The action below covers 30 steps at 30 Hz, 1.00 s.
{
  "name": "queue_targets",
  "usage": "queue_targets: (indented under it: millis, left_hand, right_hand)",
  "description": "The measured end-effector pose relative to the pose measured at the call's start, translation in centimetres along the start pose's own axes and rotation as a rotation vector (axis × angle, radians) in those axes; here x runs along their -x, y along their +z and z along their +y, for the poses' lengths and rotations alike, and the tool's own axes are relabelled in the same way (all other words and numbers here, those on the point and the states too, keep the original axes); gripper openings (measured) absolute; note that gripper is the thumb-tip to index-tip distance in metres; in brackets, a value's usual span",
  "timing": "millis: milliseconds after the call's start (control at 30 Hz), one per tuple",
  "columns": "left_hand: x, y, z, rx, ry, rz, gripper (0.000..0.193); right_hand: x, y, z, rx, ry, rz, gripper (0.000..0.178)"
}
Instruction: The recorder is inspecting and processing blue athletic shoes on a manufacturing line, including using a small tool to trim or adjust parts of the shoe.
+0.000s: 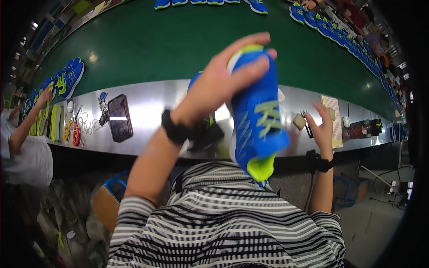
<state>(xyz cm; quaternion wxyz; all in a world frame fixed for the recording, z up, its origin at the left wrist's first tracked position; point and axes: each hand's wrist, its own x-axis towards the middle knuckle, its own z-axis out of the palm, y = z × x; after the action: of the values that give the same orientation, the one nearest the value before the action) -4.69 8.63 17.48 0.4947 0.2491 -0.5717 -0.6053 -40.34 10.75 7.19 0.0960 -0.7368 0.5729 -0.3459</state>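
A blue sneaker (pixel 257 105) with lime-green laces and a lime lining is raised in front of me. My left hand (pixel 219 80) is closed around its far end, thumb across the top. Partly hidden behind that wrist, another blue shoe (pixel 195 79) lies on the metal bench. My right hand (pixel 322 128) is over the bench on the right, thumb and fingers apart, with nothing seen in it. Beside its thumb are a small dark-handled tool (pixel 309 130), whose kind I cannot make out, and a beige block (pixel 299 121). A second beige block (pixel 331 114) lies by its fingertips.
A green belt (pixel 147 49) runs beyond the metal bench edge (pixel 156 96), with rows of blue sneakers (pixel 328 29) on it. At left are a phone (pixel 120 118), red-handled scissors (pixel 76 134) and insoles (pixel 55 123). A co-worker's arm (pixel 29 120) reaches in there. A perforated sheet (pixel 337 129) lies right.
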Motion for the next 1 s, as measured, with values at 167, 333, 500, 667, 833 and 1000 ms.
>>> queue_targets:
  millis: [167,333,500,667,833,1000]
  left_hand:
    - [-1.2,-5.5,-2.7,-0.851,-0.009,0.361,0.064]
    - [9.7,-6.9,-6.1,-0.742,-0.336,0.364,0.056]
    - [13.5,-5.0,-8.4,-0.423,-0.423,0.507,0.049]
    - [11.2,-4.1,-8.8,-0.665,-0.346,0.535,0.043]
    - [11.4,-5.0,-9.0,-0.533,-0.403,0.488,0.045]
    - [13.7,-6.2,-11.5,-0.332,-0.274,0.542,0.040]
  right_hand:
    - [-2.0,4.9,-11.6,-0.525,-0.108,-0.335,0.056]
    - [-0.9,10.0,-11.6,-0.314,-0.226,-0.320,0.038]
    - [-2.0,9.7,-11.1,-0.305,-0.336,-0.340,0.022]
    - [-1.6,8.8,-11.4,-0.336,-0.354,-0.436,0.027]
    - [-4.4,7.9,-13.1,-0.279,-0.495,-0.246,0.036]
    - [-5.9,10.7,-16.8,0.052,-0.995,-0.528,0.032]
